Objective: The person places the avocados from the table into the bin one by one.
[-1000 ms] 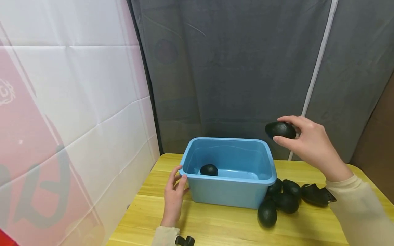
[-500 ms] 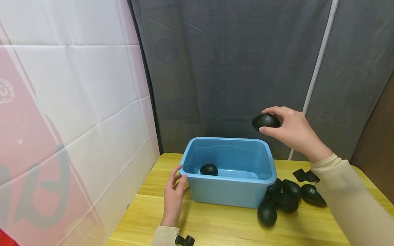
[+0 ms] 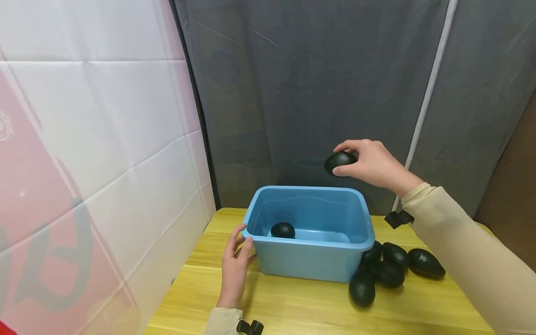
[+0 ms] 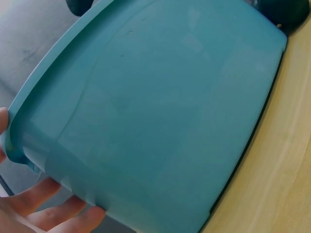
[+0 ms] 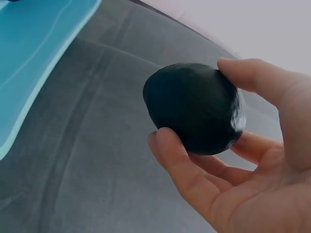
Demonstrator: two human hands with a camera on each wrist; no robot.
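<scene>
Over the last second the right hand has carried its dark green, egg-shaped avocado leftward and a little higher, from beyond the right end of the light blue rectangular plastic tub to a spot above the tub's far right corner. The avocado sits at the fingertips: the thumb presses on one side, the forefinger curls over the other, and the remaining fingers cup it from behind. The left hand has stayed at the tub's near left corner, fingers fairly straight and slightly spread against the wall and rim.

Counted: one avocado in the hand, one avocado lying in the tub, and five loose avocados clustered on the yellow wooden table just right of the tub, some touching. One tub.
</scene>
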